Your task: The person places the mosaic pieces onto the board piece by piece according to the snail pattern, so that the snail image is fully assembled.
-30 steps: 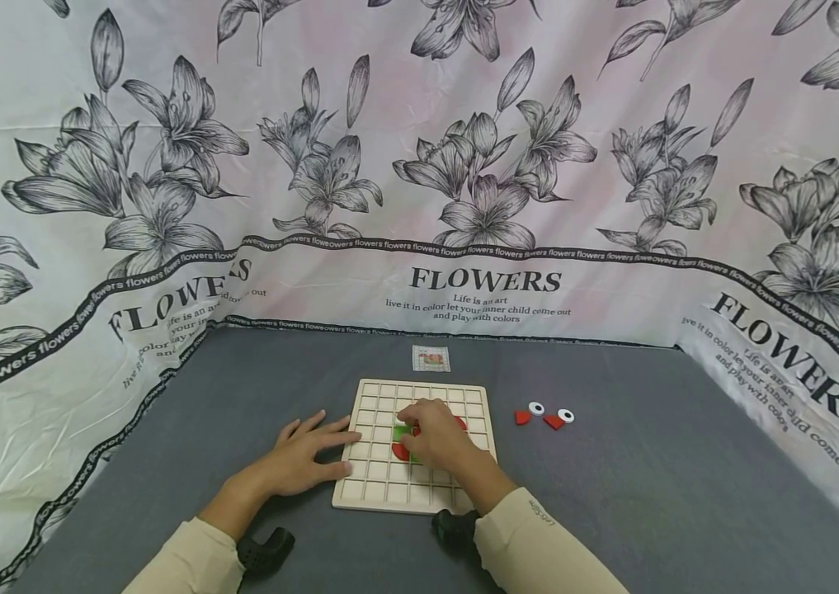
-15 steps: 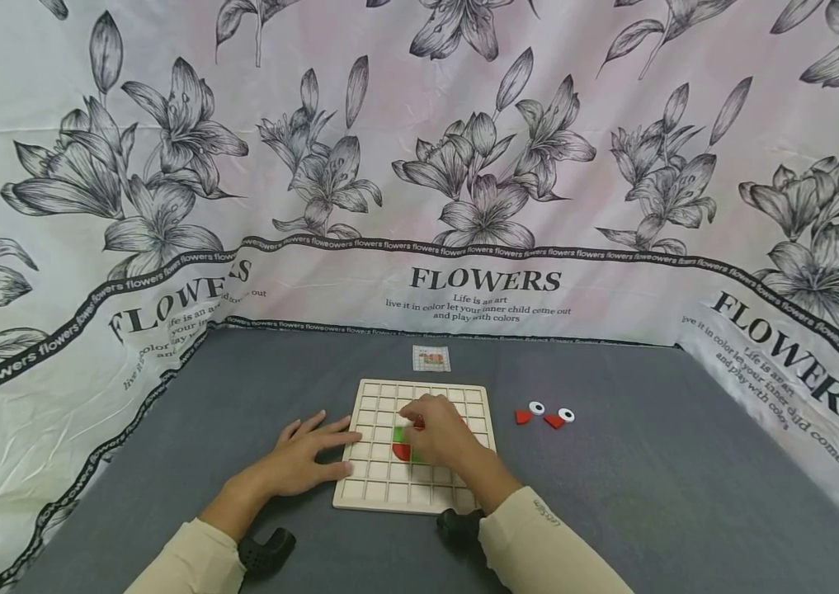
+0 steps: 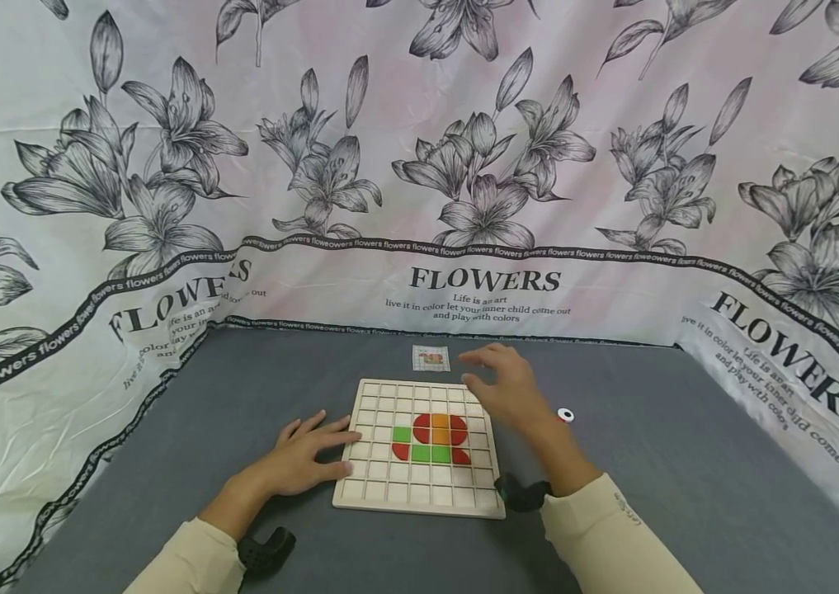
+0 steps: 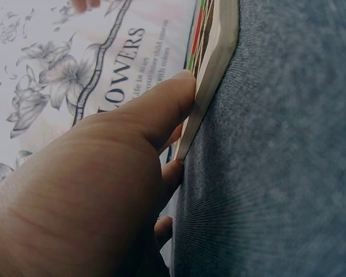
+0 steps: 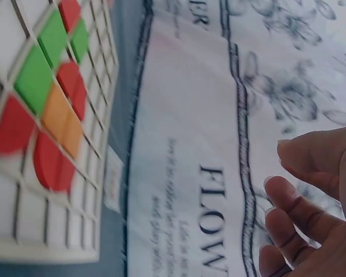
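A square wooden grid board [image 3: 419,511] lies on the dark table. Set in its cells are orange [image 3: 438,422], green [image 3: 430,453] and red tiles [image 3: 401,451], some with rounded edges. My left hand [image 3: 296,462] rests flat at the board's left side, fingers spread; in the left wrist view its thumb [image 4: 161,107] touches the wooden edge. Above the board's back right corner hovers my right hand [image 3: 516,392], holding nothing, thumb and fingers apart and loosely bent, as the right wrist view also shows. A white eye tile [image 3: 565,415] peeks out right of that hand.
A small picture card [image 3: 430,358] lies behind the board. The right hand and forearm cover the spot of the other loose tiles. A printed flower curtain [image 3: 486,289] encloses the table at the back and sides. Each wrist wears a black strap device [image 3: 521,493].
My right hand has left the tiles on the board and swung right and up, uncovering the red, orange and green pattern. The left hand has stayed put.
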Demonstrator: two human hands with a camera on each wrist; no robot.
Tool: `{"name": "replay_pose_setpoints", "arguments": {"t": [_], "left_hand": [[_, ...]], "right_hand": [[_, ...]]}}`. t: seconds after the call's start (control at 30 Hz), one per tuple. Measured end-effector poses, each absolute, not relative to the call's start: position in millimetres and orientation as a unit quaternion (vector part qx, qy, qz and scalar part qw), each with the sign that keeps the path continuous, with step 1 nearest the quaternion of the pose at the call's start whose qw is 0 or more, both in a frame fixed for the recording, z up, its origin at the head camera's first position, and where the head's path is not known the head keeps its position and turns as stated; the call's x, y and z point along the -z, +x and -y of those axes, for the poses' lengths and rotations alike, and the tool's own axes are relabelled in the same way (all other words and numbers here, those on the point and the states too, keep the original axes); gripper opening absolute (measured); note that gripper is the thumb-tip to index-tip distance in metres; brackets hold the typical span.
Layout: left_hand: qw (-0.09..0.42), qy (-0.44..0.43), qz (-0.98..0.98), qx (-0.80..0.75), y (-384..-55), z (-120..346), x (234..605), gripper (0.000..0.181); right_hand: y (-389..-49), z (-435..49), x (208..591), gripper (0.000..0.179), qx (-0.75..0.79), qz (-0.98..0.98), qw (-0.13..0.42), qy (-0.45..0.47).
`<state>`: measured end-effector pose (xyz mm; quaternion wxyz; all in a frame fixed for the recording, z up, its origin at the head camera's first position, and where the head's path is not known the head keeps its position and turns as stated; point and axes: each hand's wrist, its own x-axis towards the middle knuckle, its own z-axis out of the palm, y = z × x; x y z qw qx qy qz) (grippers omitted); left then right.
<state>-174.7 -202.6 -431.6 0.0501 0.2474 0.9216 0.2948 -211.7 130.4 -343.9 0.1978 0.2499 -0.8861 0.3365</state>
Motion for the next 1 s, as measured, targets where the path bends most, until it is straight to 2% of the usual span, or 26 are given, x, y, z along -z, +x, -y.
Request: {"name": "replay_pose_setpoints", "arguments": {"t": [0.2, 0.43, 0.77, 1.0], "left_hand": [[0.053, 0.246, -0.921, -0.296, -174.2, 202.9, 432.0, 0.054], [0.047, 0.248, -0.922, -0.293, -174.3, 202.0, 432.3, 0.054], [0.051, 0.248, -0.922, -0.293, -174.8, 202.6, 432.7, 0.054], [0.053, 0.247, -0.922, -0.293, -174.9, 202.6, 432.2, 0.054]], "right_hand": [[-211.4, -165.1, 338.8, 0.027, -0.357, 0.869, 0.242, 0.241], [-218.3, -211.9, 356.8, 0.026, -0.380, 0.859, 0.272, 0.209], [-219.6, -246.2, 385.1, 0.027, -0.372, 0.874, 0.257, 0.179], [-227.3, -254.8, 408.7, 0.028, -0.355, 0.900, 0.211, 0.138]]}}
